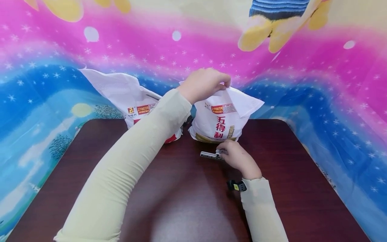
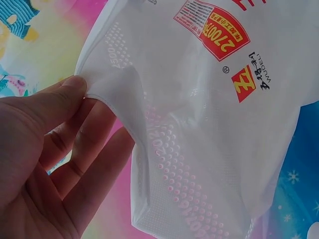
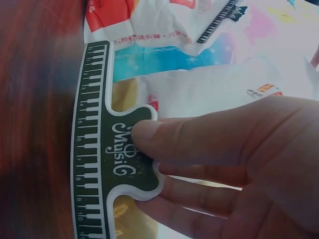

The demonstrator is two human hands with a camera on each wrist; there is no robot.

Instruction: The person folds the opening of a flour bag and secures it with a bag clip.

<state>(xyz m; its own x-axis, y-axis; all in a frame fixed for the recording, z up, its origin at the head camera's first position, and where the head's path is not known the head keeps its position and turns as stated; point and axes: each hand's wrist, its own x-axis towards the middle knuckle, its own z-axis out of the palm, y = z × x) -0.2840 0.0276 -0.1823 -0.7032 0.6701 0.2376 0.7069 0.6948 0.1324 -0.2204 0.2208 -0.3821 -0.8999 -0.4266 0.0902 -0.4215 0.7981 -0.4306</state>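
My left hand (image 1: 205, 84) pinches the top edge of the right-hand white flour bag (image 1: 208, 121), which stands upright with red lettering on its front. In the left wrist view the thumb and fingers grip the rim of the bag (image 2: 199, 109), near rows of raised dots. Low before this bag, my right hand (image 1: 240, 159) holds a bag clip (image 1: 208, 155). The right wrist view shows the clip's piano-key bar (image 3: 92, 124) and its dark handle marked "Music", with the thumb on that handle and fingers behind it.
A second white flour bag (image 1: 116, 89) stands to the left, partly hidden behind my left forearm. Another piano-key clip (image 3: 218, 21) sits across it. Both bags stand on the dark brown table (image 1: 187, 201), before a colourful patterned cloth (image 1: 139, 37).
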